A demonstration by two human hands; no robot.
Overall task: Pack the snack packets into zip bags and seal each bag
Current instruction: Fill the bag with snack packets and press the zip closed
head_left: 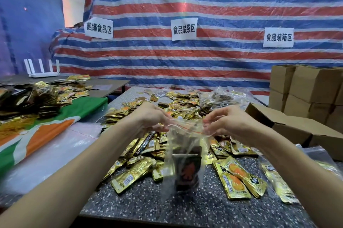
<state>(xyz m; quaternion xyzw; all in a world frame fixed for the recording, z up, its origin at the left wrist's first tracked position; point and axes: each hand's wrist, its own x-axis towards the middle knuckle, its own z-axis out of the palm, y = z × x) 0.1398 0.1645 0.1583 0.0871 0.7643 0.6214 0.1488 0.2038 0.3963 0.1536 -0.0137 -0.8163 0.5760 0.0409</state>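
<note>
A clear zip bag (185, 155) with a red seal line hangs above the speckled table (148, 209), held up between both hands. My left hand (152, 118) pinches the left end of its top edge. My right hand (226, 121) pinches the right end. Dark snack packets (186, 172) sit in the bottom of the bag; the bag is blurred. Several gold snack packets (133, 174) lie loose on the table beneath and behind the bag, with more to the right (239, 177).
Filled clear bags (220, 97) are heaped at the back right. An open cardboard box (297, 125) and stacked cartons (311, 86) stand at the right. A green, white and orange cloth (46, 131) with more packets lies left. A white router (43, 73) sits far left.
</note>
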